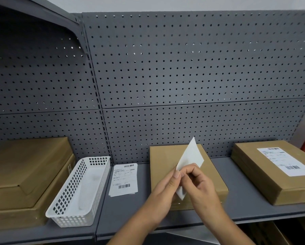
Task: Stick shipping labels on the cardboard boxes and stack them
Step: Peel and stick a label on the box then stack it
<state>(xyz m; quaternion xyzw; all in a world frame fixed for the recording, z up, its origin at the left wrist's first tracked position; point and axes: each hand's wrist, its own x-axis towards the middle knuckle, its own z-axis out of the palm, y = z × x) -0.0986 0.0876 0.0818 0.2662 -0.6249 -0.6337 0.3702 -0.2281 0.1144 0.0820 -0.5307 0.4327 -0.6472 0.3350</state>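
Pinching grip: left hand [163,189] and right hand [202,187] both hold a white shipping label [190,154] near one edge, over the plain cardboard box [163,160] on the shelf [130,209]. Best, I judge, to peel the backing slowly from that edge, then lay the label flat and centred.

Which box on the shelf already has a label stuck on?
The rightmost box: a white barcode label sits on its top. The middle box and the left stack show bare cardboard.

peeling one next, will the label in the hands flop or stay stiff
Likely somewhat stiff: the label holds its free corner up unsupported. It bends where left hand and right hand pinch it, so probably creases easily.
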